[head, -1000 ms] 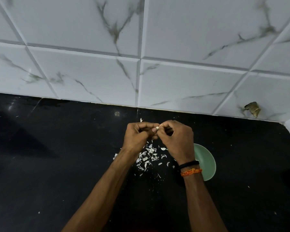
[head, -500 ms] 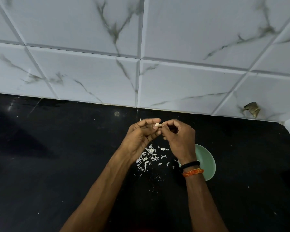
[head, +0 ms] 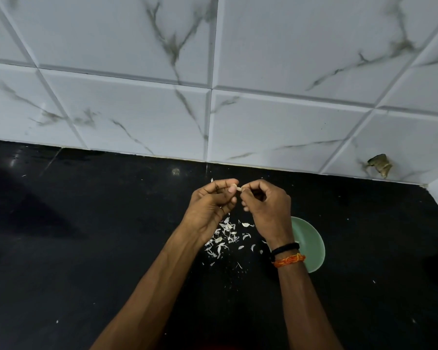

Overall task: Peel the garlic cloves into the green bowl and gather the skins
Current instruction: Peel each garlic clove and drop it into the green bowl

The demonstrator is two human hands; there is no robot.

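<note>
- Peeling under way: I have one small pale garlic clove (head: 236, 188) held up between both hands above the glossy black stone counter (head: 86, 248), so I judge this the stripping step, with the gathering of skins not yet begun.
- My left hand (head: 211, 207) has its fingers curled inward, thumb and forefinger pinching the clove's left end; whether the clove is bare yet is too small to tell.
- My right hand (head: 266, 205), with a black band and an orange thread at its wrist, is curled too, its fingertips (head: 243, 190) nipping the clove's right end where a flake of skin seems to sit.
- The round pale green bowl (head: 311, 245) sits on the counter just below and to the right of my right wrist, partly hidden by the forearm; its contents cannot be made out.
- Thin white papery garlic skins (head: 225, 236) lie scattered on the counter directly beneath both hands, between the wrists.
- Next, I reckon, the last skin needs a small pull away from the clove, then a short carry right and down to drop it into the bowl.
</note>
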